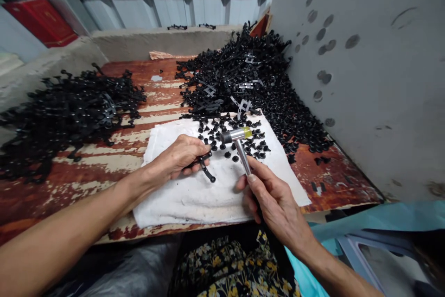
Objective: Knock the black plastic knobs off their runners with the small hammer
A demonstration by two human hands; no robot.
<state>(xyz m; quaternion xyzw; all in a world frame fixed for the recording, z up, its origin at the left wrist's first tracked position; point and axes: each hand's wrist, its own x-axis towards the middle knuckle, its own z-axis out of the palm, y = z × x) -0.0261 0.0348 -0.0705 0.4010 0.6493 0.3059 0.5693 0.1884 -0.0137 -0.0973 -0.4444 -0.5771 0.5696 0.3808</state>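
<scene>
My left hand (186, 154) pinches a black jointed bracket (207, 174) above a white cloth; one thin arm of the bracket points down toward me, and the rest is partly hidden by my fingers. In my right hand (273, 190) is a small mallet (243, 155), gripped by its handle. Its metal head carries a dark face on the left and a yellow face on the right, held just right of the bracket and apart from it. Small black round-footed plugs (235, 158) lie scattered on the cloth (167, 202) behind the mallet head.
A heap of black brackets (83, 107) covers the table's left side. A larger pile of black parts (236, 74) rises at the back right, against a grey upright panel (368, 93). The worn red-brown table (156, 97) has a low concrete ledge (139, 42) behind it.
</scene>
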